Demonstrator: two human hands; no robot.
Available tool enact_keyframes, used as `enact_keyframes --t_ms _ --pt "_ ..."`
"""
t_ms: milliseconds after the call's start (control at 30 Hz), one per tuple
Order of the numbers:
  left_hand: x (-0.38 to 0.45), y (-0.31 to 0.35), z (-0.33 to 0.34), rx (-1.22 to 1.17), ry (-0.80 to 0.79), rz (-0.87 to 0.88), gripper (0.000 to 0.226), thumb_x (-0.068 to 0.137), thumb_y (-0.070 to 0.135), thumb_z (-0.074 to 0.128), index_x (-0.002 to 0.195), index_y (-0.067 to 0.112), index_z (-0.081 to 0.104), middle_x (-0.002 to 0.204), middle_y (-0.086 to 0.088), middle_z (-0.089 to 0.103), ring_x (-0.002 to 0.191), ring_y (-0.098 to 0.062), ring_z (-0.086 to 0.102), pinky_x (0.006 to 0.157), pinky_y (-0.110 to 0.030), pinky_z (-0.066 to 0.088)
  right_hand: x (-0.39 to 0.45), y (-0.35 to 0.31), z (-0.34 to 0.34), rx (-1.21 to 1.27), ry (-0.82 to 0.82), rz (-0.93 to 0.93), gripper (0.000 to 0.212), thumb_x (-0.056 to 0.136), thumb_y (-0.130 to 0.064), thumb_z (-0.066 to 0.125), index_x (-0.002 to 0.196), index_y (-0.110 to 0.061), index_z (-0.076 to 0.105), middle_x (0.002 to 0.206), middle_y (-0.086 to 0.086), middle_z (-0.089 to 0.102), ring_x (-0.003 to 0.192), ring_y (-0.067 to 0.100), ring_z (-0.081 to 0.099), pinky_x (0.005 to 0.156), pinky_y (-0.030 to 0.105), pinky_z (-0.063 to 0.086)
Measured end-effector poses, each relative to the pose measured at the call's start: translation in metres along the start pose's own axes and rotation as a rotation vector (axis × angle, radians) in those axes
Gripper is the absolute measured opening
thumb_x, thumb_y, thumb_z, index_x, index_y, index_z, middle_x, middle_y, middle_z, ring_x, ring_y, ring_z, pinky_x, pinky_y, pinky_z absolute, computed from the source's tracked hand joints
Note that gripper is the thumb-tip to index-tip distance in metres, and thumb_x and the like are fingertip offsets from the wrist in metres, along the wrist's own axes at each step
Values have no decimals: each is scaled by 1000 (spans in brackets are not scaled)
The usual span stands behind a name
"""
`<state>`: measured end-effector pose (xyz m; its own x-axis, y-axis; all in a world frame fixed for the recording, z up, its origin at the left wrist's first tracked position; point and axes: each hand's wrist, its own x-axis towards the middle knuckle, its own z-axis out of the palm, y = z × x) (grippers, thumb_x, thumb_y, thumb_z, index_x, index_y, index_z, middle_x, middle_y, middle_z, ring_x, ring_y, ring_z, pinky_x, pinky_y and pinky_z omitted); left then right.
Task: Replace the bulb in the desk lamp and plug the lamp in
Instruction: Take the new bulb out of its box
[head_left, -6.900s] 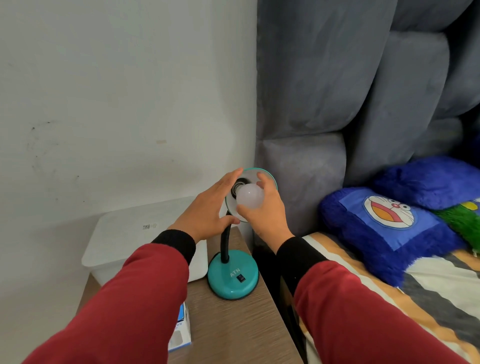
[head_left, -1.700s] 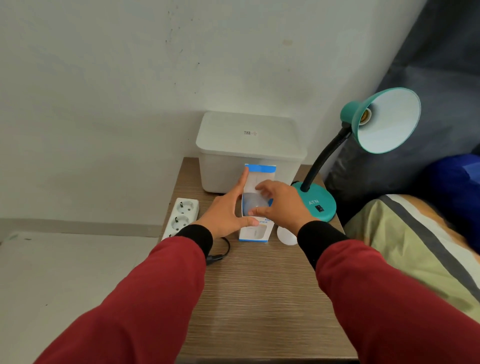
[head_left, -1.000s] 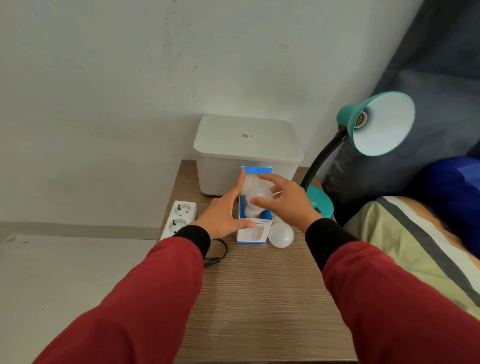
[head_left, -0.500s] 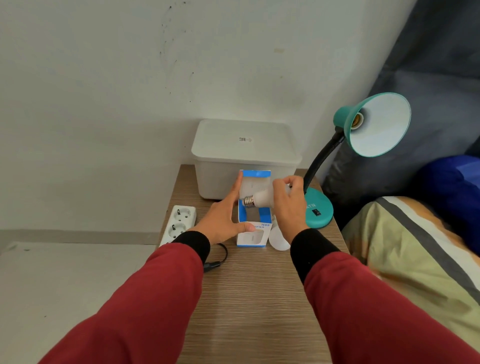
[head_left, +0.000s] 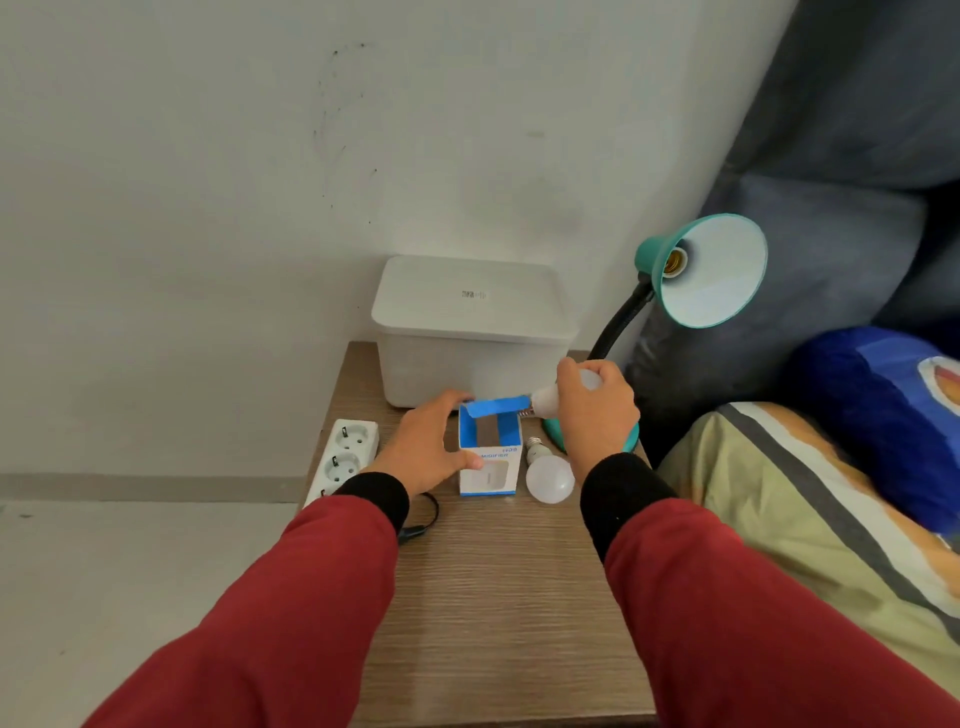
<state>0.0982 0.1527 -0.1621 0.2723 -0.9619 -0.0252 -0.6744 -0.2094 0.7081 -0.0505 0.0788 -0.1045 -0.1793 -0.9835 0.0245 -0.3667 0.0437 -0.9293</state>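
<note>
The teal desk lamp (head_left: 709, 270) stands at the table's right back, its shade tilted toward me and its brass socket bare. My right hand (head_left: 592, 410) grips a white bulb (head_left: 545, 399) sideways, its screw base pointing left, just right of the open blue-and-white bulb box (head_left: 489, 457). My left hand (head_left: 428, 441) holds that box upright from its left side, thumb on the front. A second white bulb (head_left: 549, 477) lies on the wooden table (head_left: 498, 597) right of the box. The lamp's base is mostly hidden behind my right hand.
A white lidded plastic bin (head_left: 470, 327) sits against the wall at the back. A white power strip (head_left: 345, 457) lies on the table's left edge, with a black cable and plug (head_left: 421, 525) by my left wrist. A bed with a blue pillow (head_left: 878, 410) is to the right.
My right hand has drawn the new bulb out of the box and carried it rightward toward the lamp base. The left hand still holds the box; its flap now hangs open.
</note>
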Motion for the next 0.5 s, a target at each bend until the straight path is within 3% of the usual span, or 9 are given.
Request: enact_keyframes --t_ms 133,333,500 --pt "-7 4 2 53 0 24 79 76 27 77 142 27 34 141 2 47 129 -16 42 95 -20 30 -2 2 -9 -31 51 -38 26 85 -33 57 101 -14 65 90 0 60 91 19 56 88 33 46" --pt "-10 5 -1 103 -23 116 77 79 36 72 145 33 33 153 8 32 141 -13 29 112 -26 22 -3 6 -11 -35 91 -58 25 85 -33 57 100 -14 64 99 6 66 87 17 55 83 31 46" --pt "-7 3 -3 133 -42 165 59 87 39 63 141 27 44 150 6 39 141 -11 32 110 -20 21 -3 4 -6 -55 122 -92 26 86 -35 56 101 -14 62 101 8 64 87 19 55 78 29 46"
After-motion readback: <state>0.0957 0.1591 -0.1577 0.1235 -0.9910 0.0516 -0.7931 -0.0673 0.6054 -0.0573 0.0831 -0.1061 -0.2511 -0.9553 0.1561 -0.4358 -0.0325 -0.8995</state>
